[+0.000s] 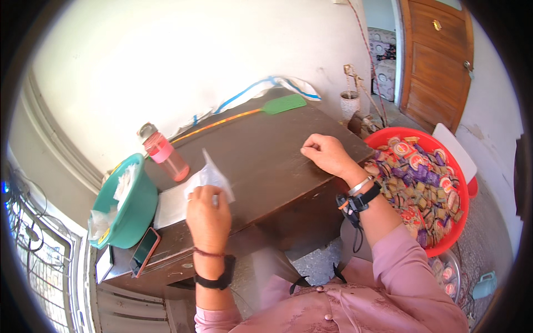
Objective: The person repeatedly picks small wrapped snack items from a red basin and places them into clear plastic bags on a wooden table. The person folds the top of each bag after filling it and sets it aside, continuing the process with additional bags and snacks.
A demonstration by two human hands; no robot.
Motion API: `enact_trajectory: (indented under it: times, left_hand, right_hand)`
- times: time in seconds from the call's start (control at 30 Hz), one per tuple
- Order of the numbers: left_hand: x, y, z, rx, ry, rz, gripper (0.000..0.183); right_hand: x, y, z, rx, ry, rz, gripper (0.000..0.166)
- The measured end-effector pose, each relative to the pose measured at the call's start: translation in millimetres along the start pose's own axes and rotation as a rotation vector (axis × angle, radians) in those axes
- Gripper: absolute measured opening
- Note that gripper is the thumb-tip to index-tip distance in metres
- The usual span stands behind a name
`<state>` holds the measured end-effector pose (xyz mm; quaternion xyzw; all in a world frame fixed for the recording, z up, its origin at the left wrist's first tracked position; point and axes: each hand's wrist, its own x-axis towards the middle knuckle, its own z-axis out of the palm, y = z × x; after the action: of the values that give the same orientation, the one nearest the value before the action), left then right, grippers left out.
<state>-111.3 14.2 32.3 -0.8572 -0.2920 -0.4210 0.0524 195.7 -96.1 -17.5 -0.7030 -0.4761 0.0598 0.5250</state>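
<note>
My left hand (209, 212) grips a thin clear plastic bag (208, 175) above the left part of a dark wooden table (266, 166). Under and beside it lie flat pale plastic sheets (170, 206). Over the table's right part is my right hand (327, 156), fingers curled together; nothing shows between them. A red tub (465, 200) full of small wrapped items (420, 179) stands to the right of the table.
At the left are a teal tub (143, 212) holding plastic bags, a pink bottle (166, 156) and a phone (145, 252). A green fly swatter (285, 104) lies along the back. A metal bowl (457, 277) and a light-blue mug (485, 285) are low at the right.
</note>
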Motion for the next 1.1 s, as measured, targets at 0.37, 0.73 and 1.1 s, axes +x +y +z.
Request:
enact_trajectory:
  times: [0.37,0.73,1.1]
  left_hand:
    - [-14.1,95.9,76.3,-0.227,-0.189,0.115,0.015]
    - [-4.0,77.6,102.0,-0.054,-0.485,0.018,0.062]
    - [-2.8,12.4,76.1,0.013,-0.623,-0.158,0.064]
  right_hand:
    - [-6.5,-10.7,-5.0,-0.086,-0.117,-0.044,0.037]
    - [-8.1,-6.1,-5.5,-0.236,-0.184,-0.163,0.023]
    - [-3.7,3.7,1.8,-0.172,-0.128,-0.188,0.009]
